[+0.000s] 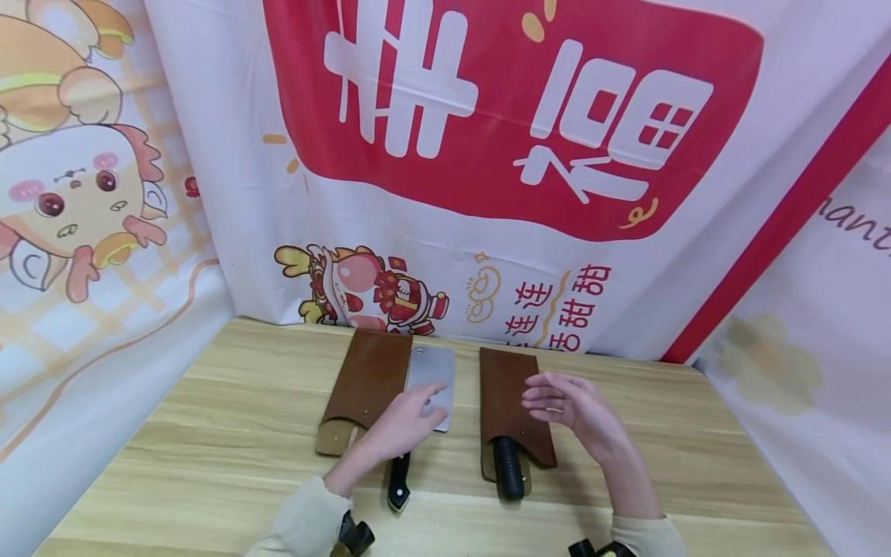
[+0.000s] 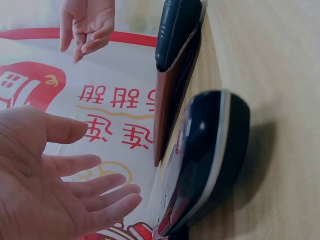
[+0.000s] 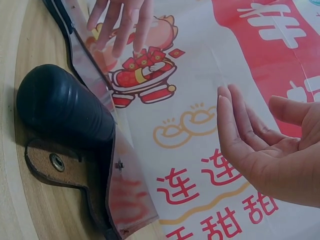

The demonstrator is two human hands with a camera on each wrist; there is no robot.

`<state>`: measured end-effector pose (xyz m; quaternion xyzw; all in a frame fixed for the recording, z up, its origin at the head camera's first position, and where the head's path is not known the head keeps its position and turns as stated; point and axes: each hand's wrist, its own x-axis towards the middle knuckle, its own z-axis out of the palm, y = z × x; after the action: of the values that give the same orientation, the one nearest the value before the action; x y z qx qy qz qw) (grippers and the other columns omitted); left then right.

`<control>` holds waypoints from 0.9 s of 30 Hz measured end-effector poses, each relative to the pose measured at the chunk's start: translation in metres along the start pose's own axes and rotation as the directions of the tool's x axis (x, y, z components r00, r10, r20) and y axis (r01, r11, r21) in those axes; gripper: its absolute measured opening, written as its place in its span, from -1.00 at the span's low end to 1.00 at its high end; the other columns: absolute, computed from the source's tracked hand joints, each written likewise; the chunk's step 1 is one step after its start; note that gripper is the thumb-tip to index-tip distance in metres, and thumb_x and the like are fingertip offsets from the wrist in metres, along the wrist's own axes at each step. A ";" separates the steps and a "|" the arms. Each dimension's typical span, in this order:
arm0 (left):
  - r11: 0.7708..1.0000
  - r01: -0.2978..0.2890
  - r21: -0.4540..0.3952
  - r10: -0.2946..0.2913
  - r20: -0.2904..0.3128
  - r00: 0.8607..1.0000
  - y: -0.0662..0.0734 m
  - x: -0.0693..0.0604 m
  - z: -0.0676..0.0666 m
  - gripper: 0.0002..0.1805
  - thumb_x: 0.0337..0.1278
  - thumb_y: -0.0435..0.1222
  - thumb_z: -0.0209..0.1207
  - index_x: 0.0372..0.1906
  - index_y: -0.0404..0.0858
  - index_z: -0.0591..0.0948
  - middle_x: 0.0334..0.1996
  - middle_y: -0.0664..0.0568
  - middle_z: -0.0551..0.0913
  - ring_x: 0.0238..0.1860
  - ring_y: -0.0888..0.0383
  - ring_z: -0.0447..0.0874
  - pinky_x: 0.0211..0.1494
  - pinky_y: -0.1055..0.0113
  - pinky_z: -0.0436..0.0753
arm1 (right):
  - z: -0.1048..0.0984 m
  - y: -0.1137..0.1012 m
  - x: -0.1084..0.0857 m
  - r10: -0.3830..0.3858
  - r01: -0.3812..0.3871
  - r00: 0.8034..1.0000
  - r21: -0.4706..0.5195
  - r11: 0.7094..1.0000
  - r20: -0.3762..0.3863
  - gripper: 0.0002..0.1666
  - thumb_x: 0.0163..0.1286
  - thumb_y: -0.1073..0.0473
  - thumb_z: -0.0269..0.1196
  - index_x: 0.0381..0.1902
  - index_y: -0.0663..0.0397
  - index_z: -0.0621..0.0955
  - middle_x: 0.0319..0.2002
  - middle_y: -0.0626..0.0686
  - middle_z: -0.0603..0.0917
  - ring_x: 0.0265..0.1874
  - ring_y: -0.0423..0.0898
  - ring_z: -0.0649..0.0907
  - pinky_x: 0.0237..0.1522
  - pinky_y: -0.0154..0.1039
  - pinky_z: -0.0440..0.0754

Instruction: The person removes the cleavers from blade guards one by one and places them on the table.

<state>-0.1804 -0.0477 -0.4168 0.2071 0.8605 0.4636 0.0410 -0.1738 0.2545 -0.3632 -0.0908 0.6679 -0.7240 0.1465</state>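
Observation:
A cleaver (image 1: 437, 367) lies on the table, its broad steel blade away from me and its black riveted handle nearer. Over the blade hovers my left hand (image 1: 409, 424), fingers spread and holding nothing; it hides part of the cleaver. Just left of the blade is a brown leather sheath (image 1: 376, 367). A second brown sheath (image 1: 506, 387) lies to the right, with a black handle (image 3: 65, 107) sticking out of its near end; whatever is inside is hidden. Beside and above that sheath, my right hand (image 1: 567, 402) is raised with loosely bent fingers and nothing in it.
The wood-grain table (image 1: 230, 433) is bounded at the back by a white and red printed cloth (image 1: 431, 201). Similar cloth hangs at the left and right sides. In the right wrist view, a flap with a metal snap (image 3: 56, 162) sits beside the sheathed handle.

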 end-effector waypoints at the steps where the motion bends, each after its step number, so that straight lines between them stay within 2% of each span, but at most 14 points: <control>1: 1.000 -0.001 0.003 0.001 0.005 1.000 0.001 0.000 0.001 -0.49 0.53 -0.23 0.14 0.42 -0.39 0.46 0.36 -0.29 0.50 0.36 -0.26 0.47 0.35 -0.21 0.50 | 0.000 0.000 0.000 0.000 0.000 1.000 -0.002 1.000 -0.002 -0.65 0.71 0.09 0.00 -0.07 0.10 0.70 -0.14 0.09 0.77 -0.11 -0.08 0.76 0.09 -0.14 0.72; 10: 0.999 -0.034 0.006 0.033 0.037 0.999 0.007 -0.003 0.005 -0.48 0.52 -0.23 0.14 0.43 -0.38 0.46 0.38 -0.28 0.49 0.41 -0.25 0.40 0.42 -0.20 0.43 | -0.002 -0.002 -0.002 0.013 -0.013 0.999 -0.005 1.000 -0.037 -0.66 0.70 0.08 0.03 -0.09 0.10 0.70 -0.17 0.07 0.78 -0.12 -0.08 0.76 0.04 -0.17 0.74; 16: 0.998 -0.046 0.030 0.044 0.066 0.997 0.008 -0.004 0.009 -0.45 0.53 -0.19 0.13 0.45 -0.38 0.44 0.41 -0.28 0.47 0.45 -0.25 0.36 0.48 -0.17 0.37 | -0.003 -0.002 -0.003 0.022 -0.022 0.998 -0.012 1.000 -0.056 -0.62 0.69 0.09 0.03 0.00 0.28 0.66 -0.17 0.07 0.78 -0.13 -0.08 0.76 0.02 -0.18 0.74; 27: 0.995 -0.078 0.067 0.071 0.098 0.993 0.008 -0.003 0.020 -0.46 0.50 -0.23 0.15 0.42 -0.40 0.45 0.37 -0.26 0.51 0.40 -0.20 0.43 0.44 -0.13 0.43 | -0.006 0.002 -0.001 0.042 -0.043 0.997 -0.013 0.999 -0.061 -0.61 0.69 0.08 0.04 0.02 0.31 0.63 -0.17 0.08 0.77 -0.14 -0.07 0.76 0.01 -0.17 0.75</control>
<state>-0.1696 -0.0291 -0.4218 0.2624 0.8650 0.4238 0.0575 -0.1749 0.2601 -0.3657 -0.0556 0.6791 -0.7182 0.1409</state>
